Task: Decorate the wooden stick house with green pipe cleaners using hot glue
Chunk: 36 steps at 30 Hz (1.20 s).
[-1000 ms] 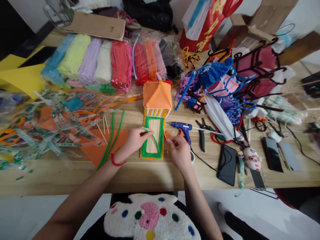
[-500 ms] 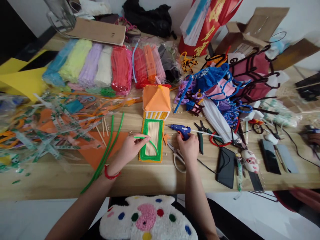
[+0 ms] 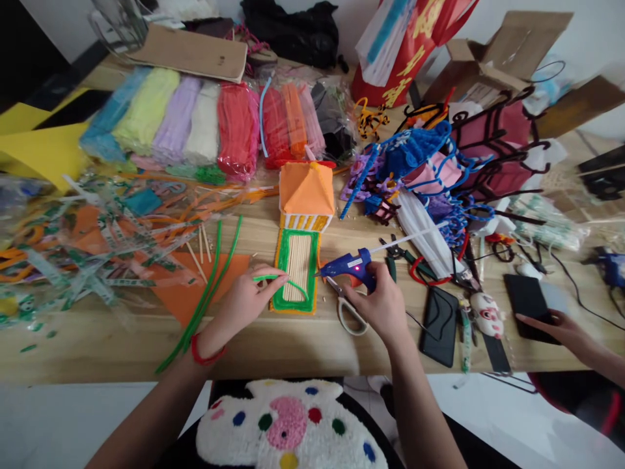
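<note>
Between the fingers of my left hand (image 3: 261, 288) is a green pipe cleaner (image 3: 299, 288), its free end curving over the base of a small model house. That base (image 3: 293, 305) has a green border, an orange-yellow outer edge and a panel of thin wooden sticks. At its far end stands the house part with an orange roof (image 3: 306, 190). My right hand (image 3: 383, 303) is wrapped round the handle of a blue glue gun (image 3: 349, 264), whose nozzle points left at the base's right edge. A clear glue stick (image 3: 400, 237) sticks out behind. Scissors (image 3: 352, 316) lie under my right hand.
Long green pipe cleaners (image 3: 208, 296) lie on orange sheet (image 3: 180, 293) at left, near plastic scraps (image 3: 107, 260). Bundles of coloured pipe cleaners (image 3: 185, 124) stand behind. Pliers (image 3: 410, 257) and a phone (image 3: 439, 326) lie right. Another person's hand (image 3: 571, 332) touches a dark phone (image 3: 527, 303).
My right hand has lifted the glue gun and brought its nozzle nearer to the base. My left hand has shifted slightly down and left. Another person's hand has come in at right.
</note>
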Motion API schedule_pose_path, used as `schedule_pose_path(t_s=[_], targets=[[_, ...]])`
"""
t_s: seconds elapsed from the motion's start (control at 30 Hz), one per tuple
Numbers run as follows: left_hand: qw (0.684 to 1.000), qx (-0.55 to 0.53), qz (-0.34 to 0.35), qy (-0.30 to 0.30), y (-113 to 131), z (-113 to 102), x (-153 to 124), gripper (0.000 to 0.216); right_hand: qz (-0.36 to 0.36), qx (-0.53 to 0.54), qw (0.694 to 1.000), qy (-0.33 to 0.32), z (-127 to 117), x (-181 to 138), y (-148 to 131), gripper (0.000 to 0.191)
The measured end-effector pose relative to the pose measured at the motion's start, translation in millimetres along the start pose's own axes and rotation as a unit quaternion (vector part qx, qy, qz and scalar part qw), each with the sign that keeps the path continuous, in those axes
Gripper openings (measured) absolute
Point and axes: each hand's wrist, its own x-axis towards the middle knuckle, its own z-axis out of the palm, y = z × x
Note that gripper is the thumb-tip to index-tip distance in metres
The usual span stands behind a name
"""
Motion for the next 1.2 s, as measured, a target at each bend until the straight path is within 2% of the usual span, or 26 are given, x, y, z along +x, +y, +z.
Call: schedule_pose_path(t_s=[0.2, 0.37, 0.57, 0.97, 1.2], targets=[[0.993, 0.020, 0.116, -0.018, 4, -10, -15, 0.013, -0.080, -0.052, 0.994, -0.059, 3, -5, 4, 0.036], [0.980, 0.052, 0.189, -0.029, 3, -14, -21, 0.013, -0.133, -0.077, 0.986, -0.069, 1, 0, 5, 0.031], [0.975, 0.067, 0.209, -0.022, 3, -15, -22, 0.014, -0.183, -0.085, 0.976, -0.085, 0, 4, 5, 0.026], [0.973, 0.071, 0.222, 0.006, 5, -13, -16, 0.012, -0.214, -0.056, 0.968, -0.122, -7, 13, 1, 0.022], [0.972, 0.074, 0.223, 0.005, 2, -11, -15, 0.012, -0.241, -0.059, 0.962, -0.111, -8, 16, -2, 0.024]])
